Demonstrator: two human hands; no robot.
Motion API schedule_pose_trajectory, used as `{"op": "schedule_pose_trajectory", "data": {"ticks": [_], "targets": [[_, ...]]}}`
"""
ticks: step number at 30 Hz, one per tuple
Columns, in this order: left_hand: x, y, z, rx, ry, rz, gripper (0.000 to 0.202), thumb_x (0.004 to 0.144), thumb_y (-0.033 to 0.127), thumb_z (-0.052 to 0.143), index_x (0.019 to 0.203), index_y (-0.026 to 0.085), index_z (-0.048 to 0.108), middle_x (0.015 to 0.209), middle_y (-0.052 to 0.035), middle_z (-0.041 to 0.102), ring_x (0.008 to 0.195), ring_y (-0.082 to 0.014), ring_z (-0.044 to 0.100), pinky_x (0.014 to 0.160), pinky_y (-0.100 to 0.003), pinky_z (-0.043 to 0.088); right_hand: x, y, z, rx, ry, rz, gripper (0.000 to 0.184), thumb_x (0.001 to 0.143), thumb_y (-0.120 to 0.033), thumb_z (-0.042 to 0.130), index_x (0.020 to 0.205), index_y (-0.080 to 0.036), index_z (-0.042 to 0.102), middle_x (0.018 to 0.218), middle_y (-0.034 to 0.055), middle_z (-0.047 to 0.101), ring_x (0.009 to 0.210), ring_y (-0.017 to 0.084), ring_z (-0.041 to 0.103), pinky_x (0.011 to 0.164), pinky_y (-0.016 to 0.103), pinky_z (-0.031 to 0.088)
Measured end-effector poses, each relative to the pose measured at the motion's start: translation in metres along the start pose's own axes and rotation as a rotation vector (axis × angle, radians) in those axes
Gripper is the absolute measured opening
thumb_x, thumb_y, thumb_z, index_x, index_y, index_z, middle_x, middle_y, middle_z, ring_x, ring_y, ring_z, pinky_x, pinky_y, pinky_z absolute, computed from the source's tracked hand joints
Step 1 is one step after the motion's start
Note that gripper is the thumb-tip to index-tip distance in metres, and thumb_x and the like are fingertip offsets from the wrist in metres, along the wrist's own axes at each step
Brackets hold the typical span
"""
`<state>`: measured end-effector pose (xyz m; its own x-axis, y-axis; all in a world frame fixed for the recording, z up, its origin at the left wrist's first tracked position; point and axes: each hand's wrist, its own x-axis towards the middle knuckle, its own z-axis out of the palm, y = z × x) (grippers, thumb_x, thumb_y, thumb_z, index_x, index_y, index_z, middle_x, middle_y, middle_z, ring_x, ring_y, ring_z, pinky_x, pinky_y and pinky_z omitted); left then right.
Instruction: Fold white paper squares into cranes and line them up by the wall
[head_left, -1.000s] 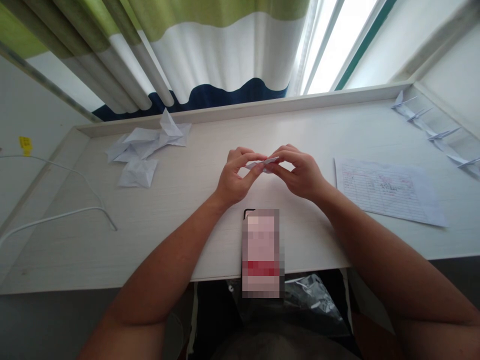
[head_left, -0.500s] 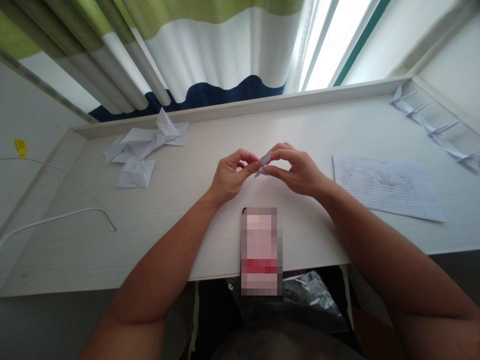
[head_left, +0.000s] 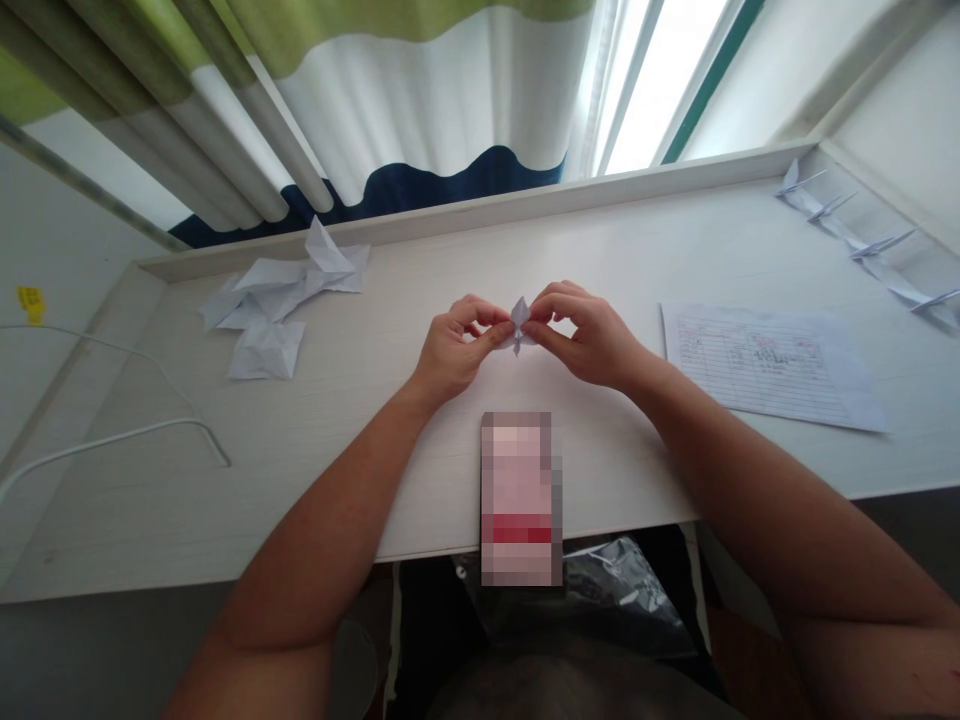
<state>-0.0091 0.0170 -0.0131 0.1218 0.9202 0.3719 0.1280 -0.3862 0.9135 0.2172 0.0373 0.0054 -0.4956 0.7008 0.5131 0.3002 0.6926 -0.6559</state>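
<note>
A phone sticks out over the near edge of the white desk. Just past it, the left hand and right hand curve nearly closed. Their fingertips pinch a small folded paper from both sides, holding it up off the desk. Loose folded papers lie left, a lined sheet lies right, and paper birds sit along the far right edge.

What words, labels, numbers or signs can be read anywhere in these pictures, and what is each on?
No text is legible.
Ruled paper: red and dark writing, too small to read.
Yellow tag: too blurred to tell if it bears text.
Pixelated rectangle: blocked out, nothing readable.
</note>
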Motion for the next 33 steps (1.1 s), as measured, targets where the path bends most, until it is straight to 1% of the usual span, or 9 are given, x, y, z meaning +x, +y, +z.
{"op": "schedule_pose_trajectory", "data": {"ticks": [4, 7, 11, 14, 19, 22, 27, 30, 33], "targets": [[0.0, 0.004, 0.001, 0.072, -0.002, 0.028, 0.018, 0.092, 0.041, 0.09, 0.091, 0.024, 0.084, 0.077, -0.0003, 0.077, 0.067, -0.0126, 0.063, 0.063, -0.029, 0.044, 0.001, -0.003, -0.002, -0.057, -0.008, 0.011, 0.01, 0.1, -0.027, 0.069, 0.092, -0.025, 0.074, 0.087, 0.003, 0.074, 0.084, 0.021, 0.061, 0.084, 0.039, 0.049], [-0.002, 0.008, 0.003, 0.092, -0.005, 0.053, 0.015, 0.096, 0.038, 0.086, 0.093, 0.023, 0.083, 0.081, -0.0017, 0.081, 0.07, -0.0136, 0.066, 0.062, -0.029, 0.044, 0.001, -0.01, -0.006, -0.062, -0.022, 0.087, 0.011, 0.101, -0.029, 0.069, 0.095, -0.025, 0.077, 0.084, 0.0012, 0.074, 0.078, 0.019, 0.06, 0.081, 0.038, 0.047], [-0.004, 0.009, 0.004, 0.197, 0.018, 0.12, 0.012, 0.097, 0.035, 0.083, 0.093, 0.024, 0.084, 0.087, -0.0023, 0.084, 0.072, -0.0135, 0.065, 0.063, -0.029, 0.046, 0.0, -0.014, -0.007, 0.046, -0.084, 0.221, 0.017, 0.104, -0.033, 0.067, 0.107, -0.024, 0.08, 0.081, 0.0003, 0.076, 0.068, 0.016, 0.06, 0.071, 0.034, 0.046], [-0.005, 0.009, 0.002, 0.272, 0.008, 0.173, 0.006, 0.098, 0.029, 0.081, 0.095, 0.024, 0.083, 0.09, -0.0021, 0.084, 0.077, -0.0145, 0.068, 0.068, -0.03, 0.05, -0.001, -0.012, -0.006, 0.086, -0.083, 0.243, 0.018, 0.105, -0.038, 0.069, 0.104, -0.023, 0.08, 0.083, 0.0012, 0.078, 0.065, 0.015, 0.061, 0.07, 0.034, 0.048], [-0.005, 0.013, 0.002, 0.288, 0.008, 0.196, 0.006, 0.1, 0.022, 0.078, 0.096, 0.024, 0.081, 0.094, -0.0019, 0.084, 0.085, -0.0159, 0.072, 0.077, -0.031, 0.056, -0.002, -0.008, -0.002, 0.017, -0.041, 0.175, 0.02, 0.107, -0.036, 0.068, 0.099, -0.023, 0.08, 0.085, 0.0014, 0.078, 0.063, 0.014, 0.063, 0.072, 0.035, 0.053], [-0.005, 0.015, 0.004, 0.256, 0.025, 0.186, 0.005, 0.1, 0.022, 0.078, 0.096, 0.023, 0.081, 0.095, -0.0022, 0.084, 0.087, -0.0158, 0.074, 0.078, -0.031, 0.057, -0.003, -0.008, -0.001, -0.054, -0.001, 0.09, 0.017, 0.107, -0.03, 0.066, 0.1, -0.023, 0.08, 0.09, 0.0034, 0.08, 0.072, 0.017, 0.069, 0.074, 0.035, 0.055], [-0.005, 0.015, 0.007, 0.215, 0.051, 0.206, 0.008, 0.101, 0.028, 0.079, 0.097, 0.022, 0.08, 0.102, -0.0045, 0.084, 0.093, -0.0162, 0.075, 0.083, -0.032, 0.06, -0.003, -0.009, 0.0, -0.149, 0.078, -0.06, 0.013, 0.106, -0.024, 0.067, 0.098, -0.024, 0.077, 0.099, 0.0052, 0.083, 0.086, 0.02, 0.074, 0.079, 0.036, 0.057], [-0.005, 0.015, 0.008, 0.216, 0.089, 0.245, 0.007, 0.1, 0.028, 0.08, 0.096, 0.023, 0.081, 0.104, -0.0052, 0.083, 0.094, -0.0163, 0.075, 0.085, -0.033, 0.061, -0.003, -0.011, 0.001, -0.16, 0.103, -0.072, 0.014, 0.107, -0.025, 0.065, 0.099, -0.025, 0.076, 0.102, 0.0055, 0.083, 0.09, 0.021, 0.075, 0.082, 0.037, 0.057], [-0.006, 0.016, 0.008, 0.22, 0.115, 0.272, 0.005, 0.099, 0.027, 0.081, 0.095, 0.023, 0.081, 0.103, -0.0053, 0.083, 0.094, -0.017, 0.076, 0.087, -0.034, 0.061, -0.003, -0.015, 0.001, -0.11, 0.091, -0.001, 0.013, 0.107, -0.029, 0.067, 0.098, -0.026, 0.076, 0.1, 0.0054, 0.082, 0.089, 0.022, 0.073, 0.08, 0.038, 0.057]]}}
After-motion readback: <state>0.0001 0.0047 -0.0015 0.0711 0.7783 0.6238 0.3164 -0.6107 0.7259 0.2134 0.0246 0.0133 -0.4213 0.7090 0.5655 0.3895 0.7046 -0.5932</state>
